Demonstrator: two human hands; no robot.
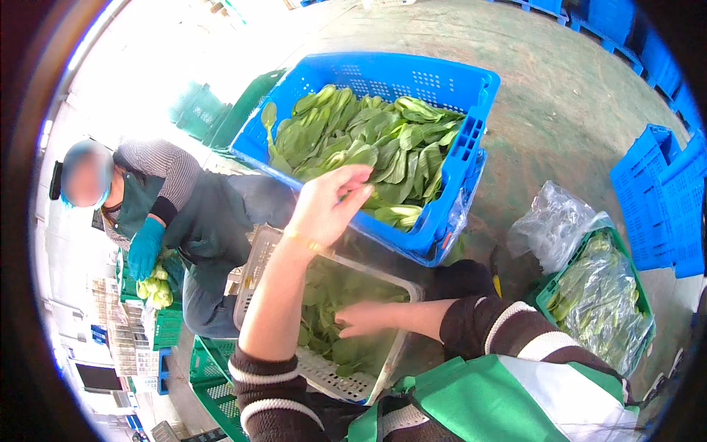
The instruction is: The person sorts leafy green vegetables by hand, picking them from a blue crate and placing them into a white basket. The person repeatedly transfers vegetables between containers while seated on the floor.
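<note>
A blue perforated plastic crate (480, 83) holds many heads of leafy bok choy (353, 132). Over its near edge my left hand (337, 204) is raised, thumb and fingers curled near each other; whether something thin is between them cannot be told. Lower down stands a whitish perforated crate (337, 381) with loose green leaves (348, 353) in it. My right hand (362, 319) reaches down into this crate, at the leaves, slightly blurred; its fingertips are partly lost among them, so a hold on a leaf cannot be made out.
At the left a co-worker in teal gloves (146, 248) bends over pale-stemmed greens (156, 287). A green crate (652, 331) of plastic-covered greens stands at the right, beside crumpled clear plastic (552, 221). Blue crates (657, 193) stand beyond. Another green crate (212, 381) is at lower left.
</note>
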